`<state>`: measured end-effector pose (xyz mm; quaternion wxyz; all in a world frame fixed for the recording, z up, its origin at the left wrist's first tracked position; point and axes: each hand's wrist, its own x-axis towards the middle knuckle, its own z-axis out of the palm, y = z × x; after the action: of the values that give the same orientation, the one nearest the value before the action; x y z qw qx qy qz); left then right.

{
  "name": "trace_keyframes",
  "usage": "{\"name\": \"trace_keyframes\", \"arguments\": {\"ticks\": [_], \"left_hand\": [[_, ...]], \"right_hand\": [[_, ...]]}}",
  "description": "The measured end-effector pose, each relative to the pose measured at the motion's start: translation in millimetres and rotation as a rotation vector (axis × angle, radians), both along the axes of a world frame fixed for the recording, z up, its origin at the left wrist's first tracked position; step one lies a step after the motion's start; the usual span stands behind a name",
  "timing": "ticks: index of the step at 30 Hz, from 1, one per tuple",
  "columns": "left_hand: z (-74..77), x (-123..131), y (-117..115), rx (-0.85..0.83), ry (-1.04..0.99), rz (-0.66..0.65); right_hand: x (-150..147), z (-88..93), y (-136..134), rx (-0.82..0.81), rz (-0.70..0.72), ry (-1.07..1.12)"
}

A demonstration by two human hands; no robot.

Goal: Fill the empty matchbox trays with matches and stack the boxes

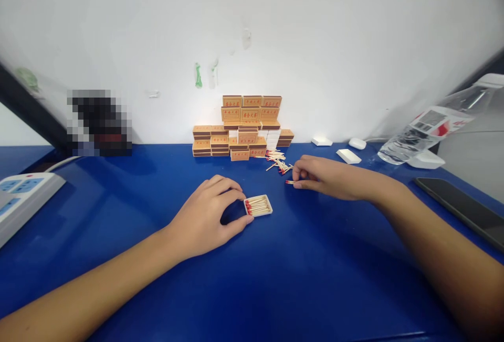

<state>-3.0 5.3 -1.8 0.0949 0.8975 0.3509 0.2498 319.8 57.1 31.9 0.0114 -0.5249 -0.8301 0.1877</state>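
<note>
My left hand (210, 216) grips the left end of a small white matchbox tray (269, 212) between thumb and forefinger. In the tray lie several matches (259, 205), red heads to the left. To the right, my right hand (317, 175) pinches a few matches (289, 182), their red heads poking out leftward past the fingertips; how many is hidden. Just beyond that hand is a loose heap of matches (279, 159) on the blue table. Behind the tray, orange matchboxes (250, 115) are stacked against the wall, with white trays (272, 138) among them.
A power strip (29, 195) sits at the left, near a pixelated dark object (100, 121). On the right are white trays (348, 156), a white rounded case (357, 143), a tilted water bottle (429, 124) and a phone (464, 205). A white wall (315, 43) closes the back.
</note>
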Motion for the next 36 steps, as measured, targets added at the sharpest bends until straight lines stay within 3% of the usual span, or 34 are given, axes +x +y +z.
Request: {"name": "trace_keyframes", "arguments": {"ticks": [14,20,27,36], "left_hand": [[-0.6,-1,0,0.003,-0.012,-0.004],[0.3,1,0,-0.016,-0.007,-0.017],[0.4,1,0,0.019,-0.010,-0.034],[0.3,0,0,0.011,-0.002,-0.033]], "right_hand": [[-8,-2.3,-9,-0.027,0.039,0.030],[-44,1.8,-35,0.132,0.176,0.112],[-77,-13.8,-56,0.515,0.381,-0.100],[-79,-17.0,-51,0.464,0.376,-0.016]]}}
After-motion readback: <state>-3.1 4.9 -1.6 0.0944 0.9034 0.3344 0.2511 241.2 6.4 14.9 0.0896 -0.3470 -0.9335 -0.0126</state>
